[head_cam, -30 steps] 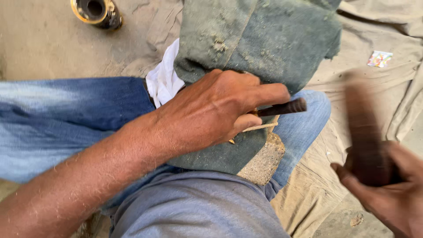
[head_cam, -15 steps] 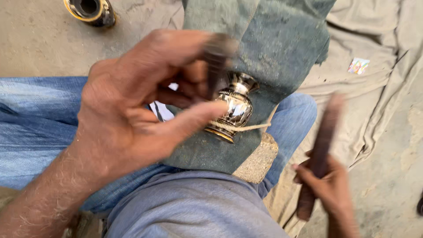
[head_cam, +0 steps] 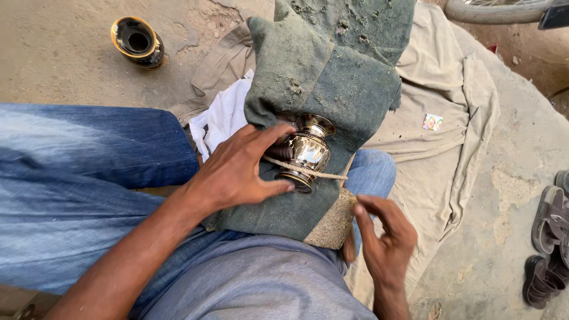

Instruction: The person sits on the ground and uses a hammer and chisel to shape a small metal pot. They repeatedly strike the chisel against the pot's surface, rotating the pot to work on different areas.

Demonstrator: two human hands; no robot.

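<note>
A small shiny metal pot (head_cam: 308, 151) lies on its side on a dusty green cloth (head_cam: 332, 77) draped over my lap. A thin tan cord (head_cam: 323, 173) runs across the pot's lower part. My left hand (head_cam: 234, 172) grips the pot, fingers over its upper side and thumb at its base. My right hand (head_cam: 385, 237) hovers lower right, fingers apart, holding nothing I can see, beside a rough stone block (head_cam: 332, 228) under the cloth's edge.
A white rag (head_cam: 222, 115) pokes out left of the green cloth. A black and gold pot (head_cam: 137, 41) stands on the dirt at upper left. A beige sheet (head_cam: 456, 160) with a small foil wrapper (head_cam: 432, 122) covers the ground; sandals (head_cam: 548, 243) lie at right.
My left hand lifted off, uncovering the pot, then came back down to grip it. The dark sticks seen in both hands earlier are out of sight. My right hand moved left.
</note>
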